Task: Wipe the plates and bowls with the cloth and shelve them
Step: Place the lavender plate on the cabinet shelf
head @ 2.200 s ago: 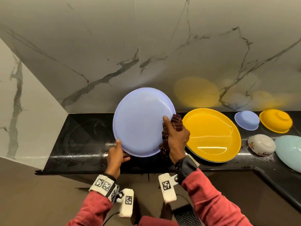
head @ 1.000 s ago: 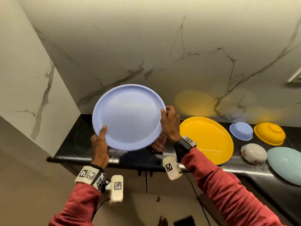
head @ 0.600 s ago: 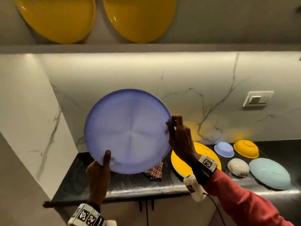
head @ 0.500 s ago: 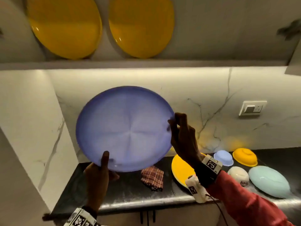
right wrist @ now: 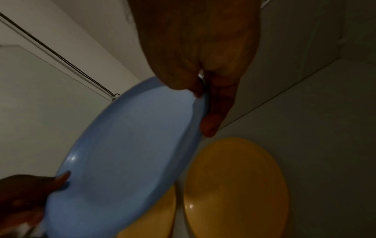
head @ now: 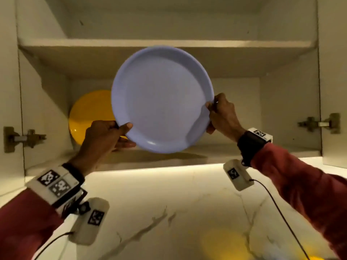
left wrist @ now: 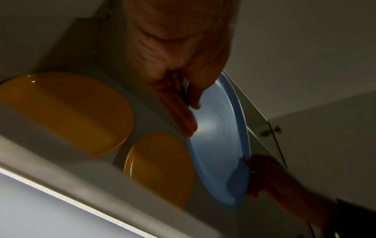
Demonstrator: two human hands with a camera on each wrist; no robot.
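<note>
A large lavender-blue plate (head: 161, 98) is held upright in front of the open cabinet's lower shelf (head: 169, 158). My left hand (head: 107, 136) grips its lower left rim, thumb on the front face and fingers behind. My right hand (head: 218, 113) pinches the right rim. In the left wrist view the blue plate (left wrist: 219, 145) stands edge-on beside two yellow plates (left wrist: 67, 112) that lean against the cabinet's back. The right wrist view shows the blue plate (right wrist: 126, 153) in front of a yellow plate (right wrist: 236, 185). One yellow plate (head: 90, 113) peeks out behind the blue one in the head view.
The cabinet has an upper shelf (head: 165, 44) above the plate and open doors with hinges at the left (head: 20, 137) and right (head: 319, 124). A lit marble wall (head: 169, 212) runs below the cabinet. Cabled sensor units hang from both wrists.
Both hands have raised the blue plate from over the counter up to the lower cabinet shelf. The checked cloth stayed on the counter and is out of view now, as is the counter.
</note>
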